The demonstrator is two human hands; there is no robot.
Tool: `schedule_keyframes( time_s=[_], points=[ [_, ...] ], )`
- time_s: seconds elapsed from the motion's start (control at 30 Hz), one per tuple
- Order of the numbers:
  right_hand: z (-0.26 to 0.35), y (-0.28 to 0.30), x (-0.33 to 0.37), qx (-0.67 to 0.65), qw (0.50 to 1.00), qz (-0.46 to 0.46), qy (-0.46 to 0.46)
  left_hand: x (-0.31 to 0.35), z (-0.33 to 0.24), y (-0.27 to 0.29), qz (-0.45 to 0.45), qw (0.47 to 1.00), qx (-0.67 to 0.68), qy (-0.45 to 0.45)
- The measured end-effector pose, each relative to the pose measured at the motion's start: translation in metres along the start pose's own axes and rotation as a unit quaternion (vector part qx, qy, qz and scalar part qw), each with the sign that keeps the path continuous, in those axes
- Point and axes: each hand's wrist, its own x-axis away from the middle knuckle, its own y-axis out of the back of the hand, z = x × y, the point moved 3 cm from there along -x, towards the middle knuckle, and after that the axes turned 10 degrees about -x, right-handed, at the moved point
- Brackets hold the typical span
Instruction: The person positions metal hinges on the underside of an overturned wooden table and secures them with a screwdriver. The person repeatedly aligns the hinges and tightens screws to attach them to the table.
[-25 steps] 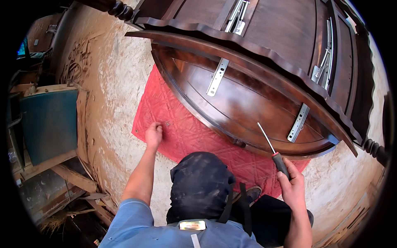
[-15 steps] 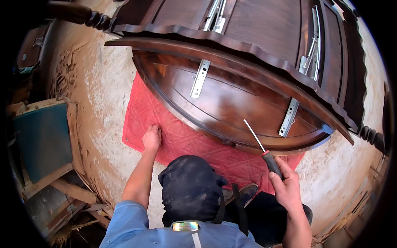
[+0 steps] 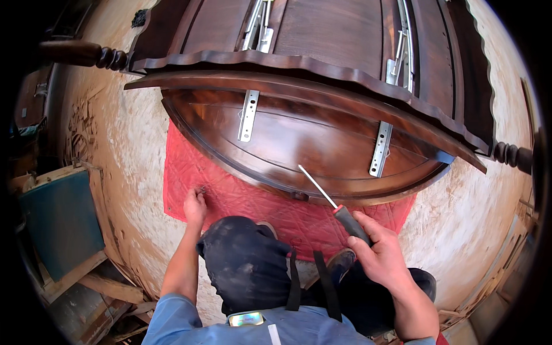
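- R hand (image 3: 376, 247) grip: fingers & thumb wrapped round screwdriver (image 3: 352, 225), thumb along near side of handle.
- Screwdriver: black handle w/ red collar, bare metal shaft aimed up & to L; in view it overlaps half-oval wood panel (image 3: 322, 138). Can't tell if tip touches.
- L hand (image 3: 195, 206) grip: fingers curled in over red quilted blanket (image 3: 236, 201), nr its L edge. Small metal bits (image 3: 202, 189) at fingertips; too small to tell type, or if pinched or just touched.
- Hands well apart, L one beyond L knee, R one out over R side.
- Wood panel: dark brown, glossy, rounded edge toward person, partly on blanket.
- Two perforated metal strips on it: L strip (image 3: 248, 116), R strip (image 3: 380, 149), both running out from under straight edge.
- Beyond: dark wood furniture frame (image 3: 328, 34) w/ wavy apron (image 3: 276, 61), turned posts either side (L post (image 3: 112, 59), R post (image 3: 512, 156)).
- Silver folding supports set into frame, L one (image 3: 259, 29) & R one (image 3: 401, 49).
- Floor (image 3: 135, 155): worn, whitish-tan. Far L: teal board (image 3: 60, 221) w/ wood edging, scrap timber (image 3: 115, 287) nr it.
- Person: blue shirt (image 3: 190, 328), dark trousers (image 3: 244, 259), 2 black straps (image 3: 294, 282) hanging in front, shiny pack (image 3: 246, 319) at chest.
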Motion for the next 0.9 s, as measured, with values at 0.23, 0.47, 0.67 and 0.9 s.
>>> schedule_keyframes(
  time_s=[0.23, 0.47, 0.67, 0.9],
  points=[
    [0.004, 0.002, 0.013, 0.005, 0.997, 0.024, 0.066, -0.044, -0.024, 0.043, -0.071, 0.989, -0.058, -0.115],
    [0.009, 0.012, 0.025, -0.026, 0.996, 0.026, 0.077, -0.097, -0.122, 0.1, 0.011, 0.991, 0.066, -0.12],
    [0.014, 0.023, 0.031, -0.075, 0.991, 0.005, 0.11, -0.106, -0.218, 0.14, 0.072, 0.946, -0.043, -0.314],
    [0.015, 0.047, 0.032, -0.296, 0.949, -0.044, 0.103, -0.031, -0.347, 0.12, 0.142, 0.854, -0.215, -0.452]
  ],
)
